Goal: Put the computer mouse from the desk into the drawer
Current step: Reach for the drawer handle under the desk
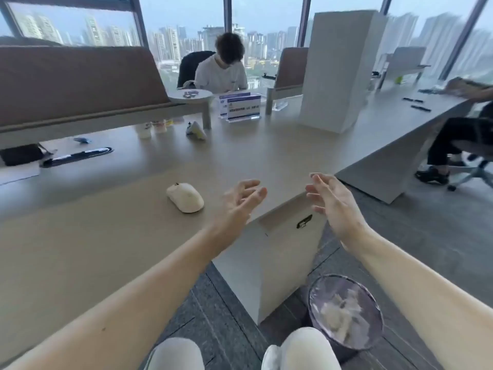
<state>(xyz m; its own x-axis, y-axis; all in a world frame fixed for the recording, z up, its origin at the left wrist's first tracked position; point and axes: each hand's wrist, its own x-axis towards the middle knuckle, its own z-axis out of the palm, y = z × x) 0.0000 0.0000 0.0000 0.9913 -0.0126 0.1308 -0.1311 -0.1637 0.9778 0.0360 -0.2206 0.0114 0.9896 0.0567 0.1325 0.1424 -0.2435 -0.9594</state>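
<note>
Writing on the blue-bordered sign (243, 106) is unreadable; both hands, left hand (237, 204) and right hand (333, 204), hover empty with fingers spread, near the white mouse (185, 197) on the desk (80, 236).

From my remote seat: a smooth, matt beige worktop (106, 236) carries an off-white plastic mouse (185, 197) with a soft sheen. At four o'clock of it, the matt white drawer front (282, 252) bears a dark metal lock (304, 221). A glossy plastic liner wraps the bin (345, 311) on rough grey carpet (426, 236).
</note>
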